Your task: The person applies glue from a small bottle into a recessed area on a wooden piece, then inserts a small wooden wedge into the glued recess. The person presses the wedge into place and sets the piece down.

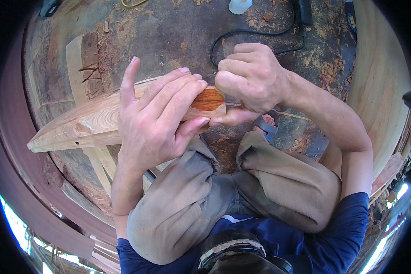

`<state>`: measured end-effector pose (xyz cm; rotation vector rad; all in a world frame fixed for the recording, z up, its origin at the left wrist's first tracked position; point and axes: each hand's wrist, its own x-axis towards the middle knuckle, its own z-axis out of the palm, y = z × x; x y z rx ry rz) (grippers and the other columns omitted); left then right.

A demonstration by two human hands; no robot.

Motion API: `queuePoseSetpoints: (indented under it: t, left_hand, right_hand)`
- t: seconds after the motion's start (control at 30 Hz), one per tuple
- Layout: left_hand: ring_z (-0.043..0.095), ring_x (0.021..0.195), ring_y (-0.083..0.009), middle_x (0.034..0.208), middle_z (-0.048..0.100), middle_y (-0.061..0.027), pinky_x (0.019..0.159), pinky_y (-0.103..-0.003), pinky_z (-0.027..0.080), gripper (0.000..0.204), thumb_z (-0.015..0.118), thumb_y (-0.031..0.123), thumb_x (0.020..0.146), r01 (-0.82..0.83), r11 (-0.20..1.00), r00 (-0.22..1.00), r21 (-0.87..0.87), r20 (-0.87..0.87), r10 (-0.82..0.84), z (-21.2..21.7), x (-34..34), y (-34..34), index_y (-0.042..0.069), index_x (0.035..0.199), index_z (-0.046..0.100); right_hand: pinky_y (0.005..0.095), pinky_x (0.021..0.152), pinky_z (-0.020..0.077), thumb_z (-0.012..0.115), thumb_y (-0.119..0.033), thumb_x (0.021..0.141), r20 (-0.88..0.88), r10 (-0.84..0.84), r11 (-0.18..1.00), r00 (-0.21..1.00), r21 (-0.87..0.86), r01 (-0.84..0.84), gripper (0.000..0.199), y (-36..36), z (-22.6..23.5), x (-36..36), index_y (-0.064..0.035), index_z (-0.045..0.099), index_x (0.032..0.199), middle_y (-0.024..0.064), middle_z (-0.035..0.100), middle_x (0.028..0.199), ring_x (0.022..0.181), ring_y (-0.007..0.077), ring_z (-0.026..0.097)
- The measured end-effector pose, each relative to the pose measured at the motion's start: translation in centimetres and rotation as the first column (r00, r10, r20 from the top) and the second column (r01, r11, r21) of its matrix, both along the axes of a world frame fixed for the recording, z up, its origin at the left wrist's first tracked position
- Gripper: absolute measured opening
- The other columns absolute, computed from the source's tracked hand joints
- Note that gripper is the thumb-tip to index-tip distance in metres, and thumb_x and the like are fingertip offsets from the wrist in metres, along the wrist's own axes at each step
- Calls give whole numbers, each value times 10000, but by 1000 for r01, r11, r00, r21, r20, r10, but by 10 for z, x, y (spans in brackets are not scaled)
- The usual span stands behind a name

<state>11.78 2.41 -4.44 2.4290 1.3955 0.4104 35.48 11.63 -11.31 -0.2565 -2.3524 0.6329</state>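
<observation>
Head view shows a long, tapering wooden piece (84, 121) raised above the floor (169, 36), its near end between the person's hands. Work looks partway: an orange-brown patch (210, 98) covers most of that end face, while a lower strip and the visible sides are bare and pale. The left hand (157, 114) clasps the end, fingers over the top, thumb at the lower edge, little finger splayed. The right hand (253, 77) is curled, thumb at the corner; whether it encloses anything, I cannot tell. Beyond lie shavings (331, 68) and a black cable (235, 32).
</observation>
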Motion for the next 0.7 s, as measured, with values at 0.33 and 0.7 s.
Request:
queuePoseSetpoints:
  t: [0.33, 0.7]
  left_hand:
    - [666, 1307, -233, 1216, 767, -24, 1291, -608, 222, 463, 722, 430, 954, -5, 1000, 1000, 6, -23, 5, 2, 0, 0, 123, 1301, 735]
    - [592, 1411, -287, 1422, 720, -75, 1280, -545, 288, 844, 641, 625, 1008, -157, 969, 988, 193, 37, 153, -12, -3, -8, -39, 1520, 547]
  right_hand:
    - [354, 519, 461, 842, -544, 819, 10, 7, 1000, 1000, -3, -7, 519, 0, 0, 0, -97, 578, 806, 37, 535, 675, 550, 229, 598]
    - [365, 524, 452, 837, -557, 811, 15, 4, 1000, 1000, -22, -4, 527, 1, 0, -1, -103, 570, 806, 39, 540, 686, 537, 248, 575]
